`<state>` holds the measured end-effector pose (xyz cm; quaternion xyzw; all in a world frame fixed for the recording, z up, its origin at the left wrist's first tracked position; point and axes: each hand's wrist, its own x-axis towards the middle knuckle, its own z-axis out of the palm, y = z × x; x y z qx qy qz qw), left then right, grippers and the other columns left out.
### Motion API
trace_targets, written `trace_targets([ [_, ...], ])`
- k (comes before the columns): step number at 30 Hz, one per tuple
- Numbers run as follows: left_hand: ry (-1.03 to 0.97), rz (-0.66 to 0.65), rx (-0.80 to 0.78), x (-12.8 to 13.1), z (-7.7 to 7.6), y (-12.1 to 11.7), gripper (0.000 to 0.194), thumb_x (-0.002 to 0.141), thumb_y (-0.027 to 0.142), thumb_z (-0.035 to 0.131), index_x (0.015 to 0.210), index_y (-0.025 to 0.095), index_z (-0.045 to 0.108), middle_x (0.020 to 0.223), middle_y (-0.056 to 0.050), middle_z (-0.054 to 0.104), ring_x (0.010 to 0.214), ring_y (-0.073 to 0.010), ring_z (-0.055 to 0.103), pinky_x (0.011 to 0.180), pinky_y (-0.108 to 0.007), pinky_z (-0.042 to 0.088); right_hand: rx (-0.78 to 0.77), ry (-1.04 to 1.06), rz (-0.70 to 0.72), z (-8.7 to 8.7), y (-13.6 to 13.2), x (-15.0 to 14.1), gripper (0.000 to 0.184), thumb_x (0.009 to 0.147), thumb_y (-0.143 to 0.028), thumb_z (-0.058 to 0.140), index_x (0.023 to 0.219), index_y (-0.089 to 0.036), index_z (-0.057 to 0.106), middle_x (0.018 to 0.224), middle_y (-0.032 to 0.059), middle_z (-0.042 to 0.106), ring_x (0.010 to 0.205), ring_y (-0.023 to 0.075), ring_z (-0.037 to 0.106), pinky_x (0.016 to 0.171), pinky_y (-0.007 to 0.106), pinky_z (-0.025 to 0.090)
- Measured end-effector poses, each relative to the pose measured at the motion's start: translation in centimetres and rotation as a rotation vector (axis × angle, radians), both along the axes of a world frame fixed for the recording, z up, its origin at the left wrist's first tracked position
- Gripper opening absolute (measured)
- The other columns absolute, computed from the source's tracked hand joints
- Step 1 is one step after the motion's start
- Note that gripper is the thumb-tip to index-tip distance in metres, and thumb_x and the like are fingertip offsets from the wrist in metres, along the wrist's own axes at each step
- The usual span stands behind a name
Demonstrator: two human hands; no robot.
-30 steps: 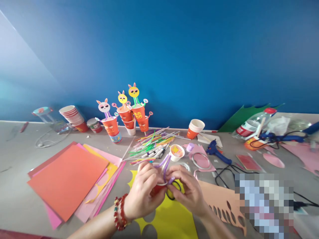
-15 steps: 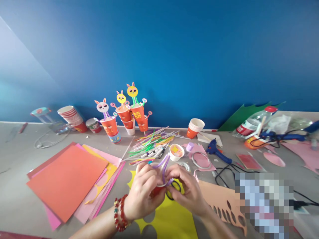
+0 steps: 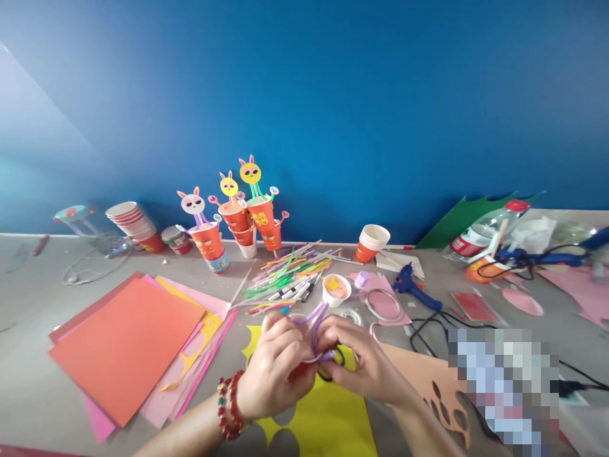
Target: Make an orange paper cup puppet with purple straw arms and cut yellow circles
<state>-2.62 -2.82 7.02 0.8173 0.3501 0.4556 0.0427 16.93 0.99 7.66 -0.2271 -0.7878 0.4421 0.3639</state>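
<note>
My left hand (image 3: 275, 368), with a red bead bracelet on the wrist, and my right hand (image 3: 362, 363) meet over a yellow paper sheet (image 3: 323, 422) at the table's near edge. Both are closed around a red paper cup (image 3: 301, 367), mostly hidden by the fingers. A bent purple straw (image 3: 314, 318) loops up from between the fingertips, pinched by both hands. Black scissor handles (image 3: 337, 355) peek out behind my right fingers.
Stacked orange, pink and yellow paper (image 3: 128, 346) lies left. A pile of straws (image 3: 288, 274), bunny cup figures (image 3: 238, 216), cup stacks (image 3: 373, 244) and a blue glue gun (image 3: 413, 289) with cords sit behind. A bottle (image 3: 485, 235) lies at right.
My hands have stayed together on the cup, with the right fingers shifting slightly on the purple straw. The view has drifted a little.
</note>
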Motion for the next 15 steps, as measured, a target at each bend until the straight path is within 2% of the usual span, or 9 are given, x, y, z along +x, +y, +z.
trace_targets([
  [6, 0.027, -0.01, 0.018, 0.14, -0.31, -0.15, 0.02, 0.074, 0.005, 0.06, 0.081, 0.02, 0.049, 0.066, 0.001, 0.056, 0.067, -0.0161, 0.048, 0.074, -0.035, 0.038, 0.008, -0.017, -0.011, -0.31, -0.08, 0.07, 0.026, 0.073, 0.003, 0.058, 0.082, -0.022, 0.058, 0.085, 0.0013, 0.062, 0.08, 0.0176, 0.061, 0.072, 0.028, 0.047],
  [15, -0.007, -0.012, 0.019, 0.08, -0.58, -0.14, 0.02, 0.075, 0.007, 0.062, 0.083, 0.021, 0.05, 0.066, 0.002, 0.055, 0.067, -0.0159, 0.05, 0.074, -0.035, 0.039, -0.008, 0.027, -0.038, -0.64, -0.41, -0.13, 0.025, 0.072, 0.001, 0.057, 0.081, -0.022, 0.058, 0.082, 0.0007, 0.06, 0.071, 0.0156, 0.059, 0.064, 0.025, 0.046],
])
